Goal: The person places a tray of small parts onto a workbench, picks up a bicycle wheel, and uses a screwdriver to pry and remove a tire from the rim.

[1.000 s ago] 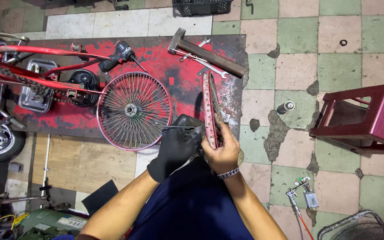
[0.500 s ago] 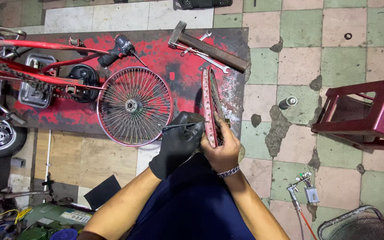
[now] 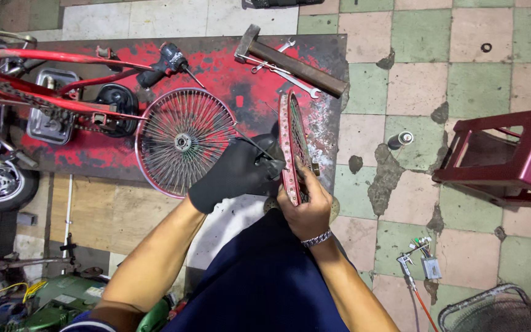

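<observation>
Head view: red wheel rim (image 3: pixel 292 144) upright between both hands, right (image 3: pixel 305 206) gripping it, gloved left (image 3: pixel 233 175) pinching a spoke (image 3: pixel 250 144).

A red wheel rim (image 3: pixel 292 147) stands on edge, seen nearly edge-on, its lower part held just above the lap. A thin dark spoke (image 3: pixel 252 145), or possibly a slim tool, slants from upper left down to the rim's side.
</observation>
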